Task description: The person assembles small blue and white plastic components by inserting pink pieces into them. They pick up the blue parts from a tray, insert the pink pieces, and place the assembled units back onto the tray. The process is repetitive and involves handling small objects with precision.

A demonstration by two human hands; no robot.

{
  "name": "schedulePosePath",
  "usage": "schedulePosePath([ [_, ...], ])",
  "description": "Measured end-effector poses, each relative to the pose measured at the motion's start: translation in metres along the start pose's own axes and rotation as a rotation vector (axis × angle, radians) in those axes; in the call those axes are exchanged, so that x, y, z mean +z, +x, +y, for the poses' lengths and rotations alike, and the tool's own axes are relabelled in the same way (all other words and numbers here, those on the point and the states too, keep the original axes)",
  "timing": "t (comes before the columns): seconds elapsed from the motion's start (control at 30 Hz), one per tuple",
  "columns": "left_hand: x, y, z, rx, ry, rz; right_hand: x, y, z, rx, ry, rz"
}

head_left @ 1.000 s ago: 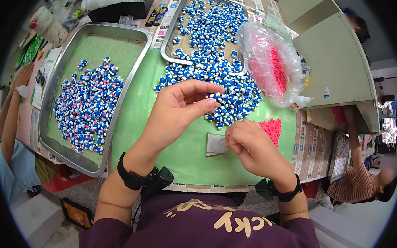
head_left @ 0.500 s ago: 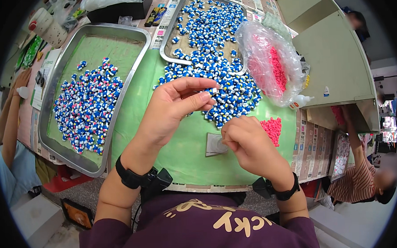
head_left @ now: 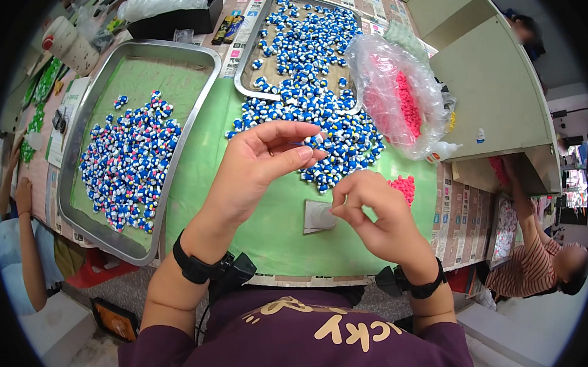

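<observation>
My left hand (head_left: 262, 165) pinches a small blue-and-white plastic piece (head_left: 317, 138) between thumb and fingertips. Below it spreads a loose heap of similar pieces (head_left: 351, 138), some with yellow spots. My right hand (head_left: 377, 209) has thumb and forefinger pressed together beside a small grey square block (head_left: 317, 223), which bears a pale round top. Whatever those fingers hold, if anything, is too small to make out. Just beyond that hand lies a little pile of pink pieces (head_left: 404, 188).
On the left stands a metal tray (head_left: 211, 59) of blue-and-white pieces with pink spots. Another metal tray (head_left: 242, 74) feeds the heap at the back. A plastic bag (head_left: 376, 104) of pink pieces, a white bottle (head_left: 442, 149) and a cabinet (head_left: 493, 89) are rightward. Co-workers sit at both sides.
My right hand has shifted slightly right and its fingers have arched apart from the palm. The piece in my left hand is turned, showing more blue. The left co-worker's arms have moved.
</observation>
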State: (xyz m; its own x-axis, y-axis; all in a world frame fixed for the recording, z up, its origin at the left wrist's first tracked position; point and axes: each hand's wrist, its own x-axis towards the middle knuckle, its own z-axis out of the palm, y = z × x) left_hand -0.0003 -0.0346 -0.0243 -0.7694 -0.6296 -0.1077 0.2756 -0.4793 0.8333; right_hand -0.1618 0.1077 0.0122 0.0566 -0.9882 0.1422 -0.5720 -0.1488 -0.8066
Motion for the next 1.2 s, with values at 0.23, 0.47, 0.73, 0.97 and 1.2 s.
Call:
schedulePosePath([
  [0.23,0.01,-0.004,-0.004,0.02,-0.027,-0.031,0.01,0.024,-0.003,0.036,0.54,0.361],
  [0.47,0.011,-0.008,-0.004,0.07,-0.014,-0.008,0.017,0.032,-0.003,0.035,0.54,0.465],
  [0.73,0.014,-0.011,-0.008,0.208,0.13,0.018,0.027,0.033,0.003,-0.087,0.103,0.547],
  [0.97,0.013,-0.011,-0.006,0.379,0.338,-0.029,0.006,0.028,0.007,0.239,0.516,0.37],
  [1.2,-0.028,0.0,0.019,0.614,0.44,0.355,-0.048,-0.017,0.041,0.301,0.034,0.553],
])
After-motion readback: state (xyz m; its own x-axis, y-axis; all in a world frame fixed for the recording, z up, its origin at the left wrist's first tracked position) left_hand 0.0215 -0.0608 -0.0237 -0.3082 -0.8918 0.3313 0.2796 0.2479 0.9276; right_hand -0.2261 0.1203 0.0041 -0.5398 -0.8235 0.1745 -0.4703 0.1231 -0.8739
